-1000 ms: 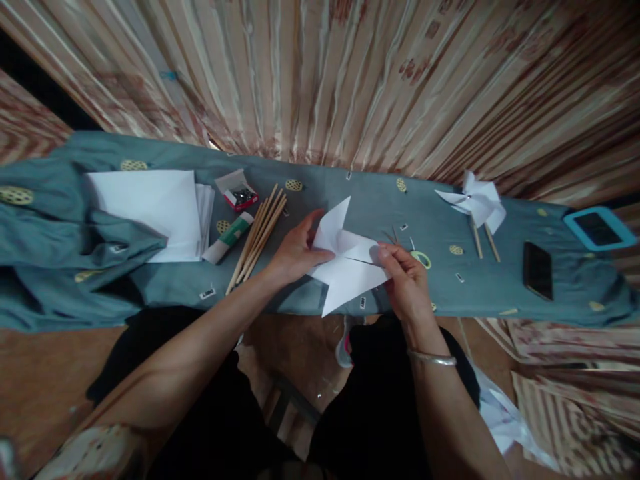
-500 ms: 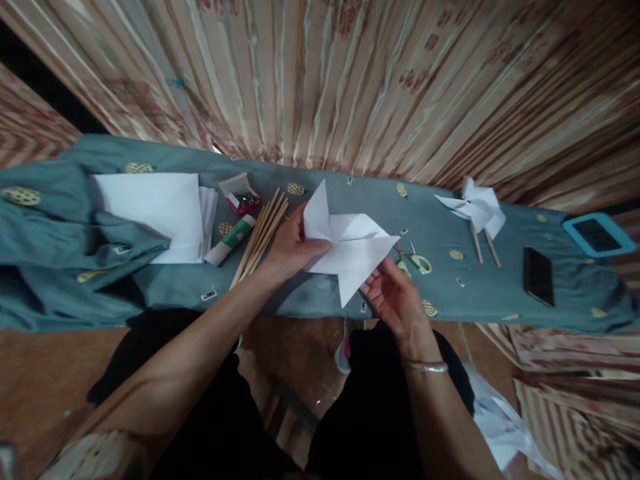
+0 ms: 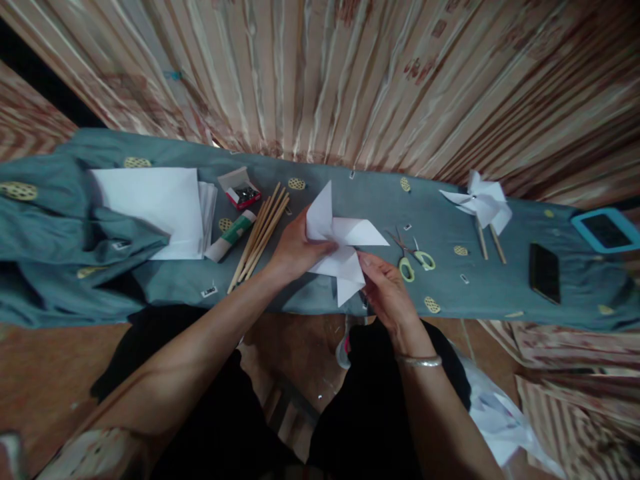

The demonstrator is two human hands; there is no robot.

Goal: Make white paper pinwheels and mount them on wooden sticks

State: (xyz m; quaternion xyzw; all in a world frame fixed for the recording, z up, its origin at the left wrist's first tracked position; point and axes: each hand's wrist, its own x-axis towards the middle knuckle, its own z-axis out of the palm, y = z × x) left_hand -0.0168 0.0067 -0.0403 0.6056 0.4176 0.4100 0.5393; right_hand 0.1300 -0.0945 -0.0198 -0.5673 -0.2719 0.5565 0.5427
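A white paper pinwheel (image 3: 350,233) is held above the cloth-covered table, its blades partly folded toward the middle. My left hand (image 3: 300,248) grips its left side, thumb pressed near the centre. With fingers and thumb closed on the lower right blade, my right hand (image 3: 385,283) bends that paper inward. Just right of the pinwheel lie open scissors (image 3: 413,255) with yellow-green handles. Left of my left hand is a bundle of wooden sticks (image 3: 263,230).
At left sit a stack of white paper (image 3: 150,207), a green-and-white tube (image 3: 231,237) and a small open box (image 3: 243,190) of metal pieces. At right are a finished-looking pinwheel (image 3: 483,200) on sticks, a dark phone (image 3: 545,272) and a blue-framed device (image 3: 606,230).
My right hand has moved slightly left and taken hold of the right-hand blade. That blade's point, which stuck out to the right, is now curled in toward the centre.
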